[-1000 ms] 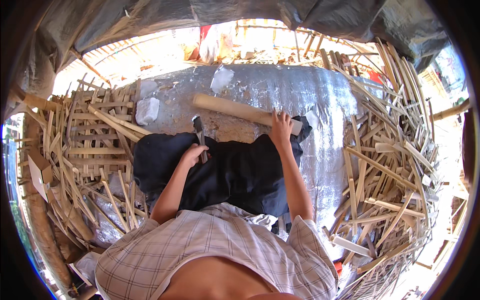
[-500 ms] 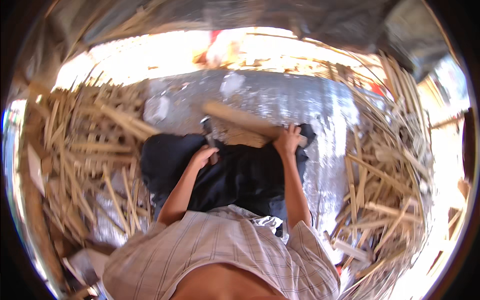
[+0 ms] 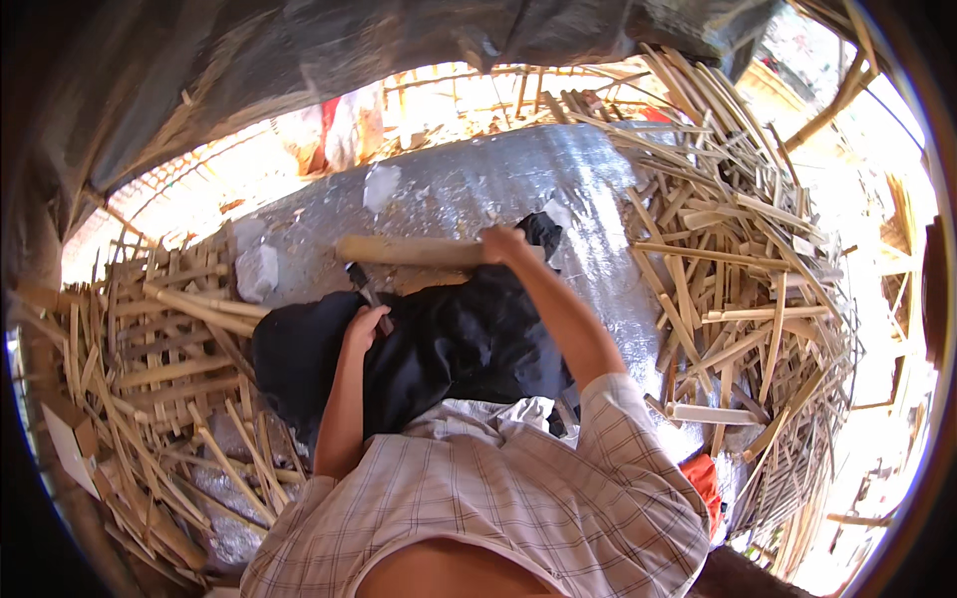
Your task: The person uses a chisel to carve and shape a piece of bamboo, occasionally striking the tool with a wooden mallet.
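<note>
My left hand (image 3: 365, 326) is closed around the handle of a short dark tool with a bright metal end (image 3: 363, 280), its exact kind unclear, held above my left thigh. My right hand (image 3: 505, 245) grips a thick, pale length of wood, perhaps bamboo (image 3: 409, 250), near its right end. The wood lies roughly level, crosswise just beyond my lap. Its left end sits close above the metal end of the tool; whether they touch I cannot tell. Dark cloth (image 3: 459, 334) covers my bent legs beneath both hands.
Heaped bamboo strips (image 3: 733, 269) lie at the right. More strips and a woven lattice (image 3: 174, 344) fill the left. I sit on a shiny grey sheet (image 3: 588, 184) dotted with white lumps (image 3: 257, 273). A dark tarp (image 3: 329, 50) hangs overhead; orange cloth (image 3: 702, 488) lies near right.
The wood has swung from a slant to nearly level, its left end now by the tool. My right hand has moved up and left. The whole view has tilted and shifted.
</note>
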Action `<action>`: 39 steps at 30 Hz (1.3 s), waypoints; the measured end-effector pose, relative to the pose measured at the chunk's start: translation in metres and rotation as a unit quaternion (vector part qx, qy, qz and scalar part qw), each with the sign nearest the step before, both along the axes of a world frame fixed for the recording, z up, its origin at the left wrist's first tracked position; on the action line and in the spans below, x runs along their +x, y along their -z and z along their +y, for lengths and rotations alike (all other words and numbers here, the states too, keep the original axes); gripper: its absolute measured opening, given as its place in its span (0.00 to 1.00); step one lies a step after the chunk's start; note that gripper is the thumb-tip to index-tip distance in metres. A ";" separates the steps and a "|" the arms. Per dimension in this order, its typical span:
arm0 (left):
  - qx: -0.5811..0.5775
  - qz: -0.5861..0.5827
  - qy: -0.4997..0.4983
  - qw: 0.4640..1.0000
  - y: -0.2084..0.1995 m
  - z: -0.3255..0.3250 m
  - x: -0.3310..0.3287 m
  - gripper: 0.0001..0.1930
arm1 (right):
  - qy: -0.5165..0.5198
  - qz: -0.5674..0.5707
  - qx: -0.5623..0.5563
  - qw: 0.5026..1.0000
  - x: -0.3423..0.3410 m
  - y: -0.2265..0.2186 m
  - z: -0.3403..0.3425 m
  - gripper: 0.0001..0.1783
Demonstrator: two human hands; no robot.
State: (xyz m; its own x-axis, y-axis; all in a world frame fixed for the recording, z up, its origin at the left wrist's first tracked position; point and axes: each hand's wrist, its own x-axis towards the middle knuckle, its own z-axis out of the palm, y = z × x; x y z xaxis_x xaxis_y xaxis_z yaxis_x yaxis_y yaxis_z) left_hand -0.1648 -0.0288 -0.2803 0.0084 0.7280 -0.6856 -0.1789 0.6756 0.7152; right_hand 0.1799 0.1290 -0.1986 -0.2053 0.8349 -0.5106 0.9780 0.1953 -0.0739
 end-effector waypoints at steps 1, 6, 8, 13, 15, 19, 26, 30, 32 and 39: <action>0.015 -0.007 0.017 1.000 -0.002 0.002 0.012 0.07 | -0.012 -0.041 -0.111 0.993 0.016 -0.007 0.026 0.28; 0.038 0.013 -0.010 0.999 -0.006 -0.006 0.009 0.08 | 0.102 0.089 -0.004 0.991 -0.019 -0.102 0.100 0.34; 0.032 -0.032 -0.072 0.996 -0.019 -0.016 0.004 0.08 | 0.124 0.124 0.006 0.985 -0.054 -0.138 0.102 0.39; 0.013 -0.222 -0.203 0.953 -0.049 -0.024 -0.004 0.08 | 0.099 0.096 -0.004 0.990 -0.104 -0.180 0.103 0.42; 0.002 -0.274 -0.205 0.939 -0.058 -0.026 -0.006 0.10 | 0.080 0.091 -0.002 0.993 -0.112 -0.171 0.111 0.42; -0.005 -0.276 -0.122 0.953 -0.072 -0.029 -0.009 0.13 | 0.010 0.087 0.009 0.996 -0.117 -0.096 0.123 0.41; -0.077 -0.134 0.008 0.988 -0.086 0.015 -0.007 0.20 | -0.075 0.134 0.017 0.988 -0.081 0.071 0.118 0.26; -0.029 -0.041 0.103 0.993 -0.093 0.068 -0.016 0.19 | 0.004 0.266 0.018 0.964 -0.082 0.086 0.106 0.23; 0.048 0.036 0.204 0.977 -0.094 0.108 -0.026 0.16 | 0.043 0.319 0.046 0.946 -0.068 0.097 0.111 0.19; 0.230 0.209 0.170 0.935 -0.066 0.277 -0.070 0.10 | 0.125 0.389 0.081 0.909 -0.038 0.090 0.166 0.12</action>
State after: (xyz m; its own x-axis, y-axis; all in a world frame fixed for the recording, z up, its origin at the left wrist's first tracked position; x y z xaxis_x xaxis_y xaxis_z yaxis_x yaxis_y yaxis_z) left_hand -0.2346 0.2479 -0.2146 0.0945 0.9506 -0.2957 0.3497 0.2464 0.9039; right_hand 0.1424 0.2950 -0.2886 -0.2458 0.9562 -0.1587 0.6578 0.0443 -0.7519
